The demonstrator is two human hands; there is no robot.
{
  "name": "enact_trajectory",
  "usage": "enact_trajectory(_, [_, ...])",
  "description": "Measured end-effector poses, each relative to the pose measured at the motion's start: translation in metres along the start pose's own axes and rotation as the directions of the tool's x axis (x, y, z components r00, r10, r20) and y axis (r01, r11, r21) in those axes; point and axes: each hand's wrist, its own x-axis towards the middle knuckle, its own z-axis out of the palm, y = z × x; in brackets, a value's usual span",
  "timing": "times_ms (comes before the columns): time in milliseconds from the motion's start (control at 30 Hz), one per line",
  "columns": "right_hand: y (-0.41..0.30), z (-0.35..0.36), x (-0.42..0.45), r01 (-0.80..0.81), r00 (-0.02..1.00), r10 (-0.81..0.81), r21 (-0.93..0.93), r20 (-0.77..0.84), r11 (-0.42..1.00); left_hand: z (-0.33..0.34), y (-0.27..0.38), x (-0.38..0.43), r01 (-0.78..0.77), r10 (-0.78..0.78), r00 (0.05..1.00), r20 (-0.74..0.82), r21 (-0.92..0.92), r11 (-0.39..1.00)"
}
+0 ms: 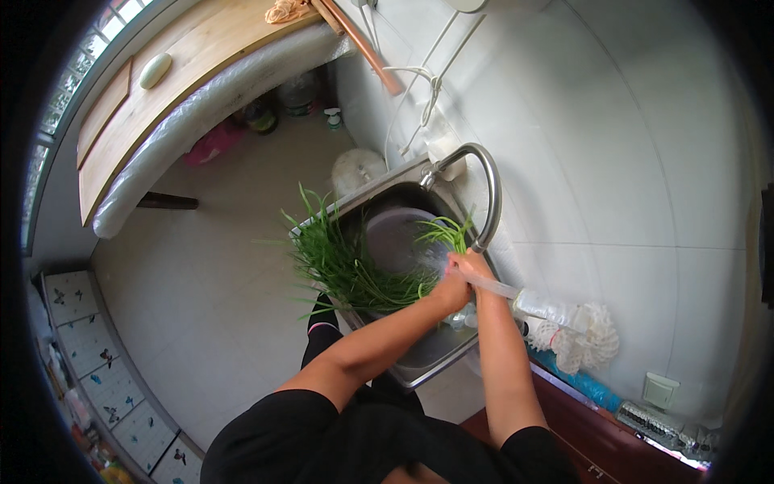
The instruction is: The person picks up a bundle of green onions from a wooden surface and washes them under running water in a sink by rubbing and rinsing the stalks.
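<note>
Both my hands are together under the curved metal faucet (497, 187), over the right side of a stainless steel sink (423, 368). A small bunch of long green leafy stalks (450, 233) is gripped in them, its ends fanning out beyond my fingers. My left hand (452, 290) lies below and against my right hand (474, 265). Water sprays beside them into a round basin (402, 233) inside the sink. A large heap of the same thin greens (357, 272) hangs over the basin's left side and the sink rim. The exact finger positions are partly hidden.
A wooden board surface (199, 54) with an oval object (155, 71) stands at upper left. White netting (583, 336) and rolls of wrap (665, 429) lie right of the sink along the tiled wall. A looped white cable (434, 91) hangs behind the faucet.
</note>
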Motion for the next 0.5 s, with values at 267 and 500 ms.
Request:
enact_trajectory(267, [0.014,0.036,0.038,-0.452,0.889,0.285,0.579,0.360,0.678,-0.056,-0.006,-0.043,0.396,-0.273,0.879,0.391,-0.280,0.875])
enact_trajectory(500, [0.033,0.036,0.049,-0.110,0.983,0.180,0.716,-0.023,0.689,-0.093,0.019,-0.076,0.681,-0.504,0.712,0.489,-0.656,0.326])
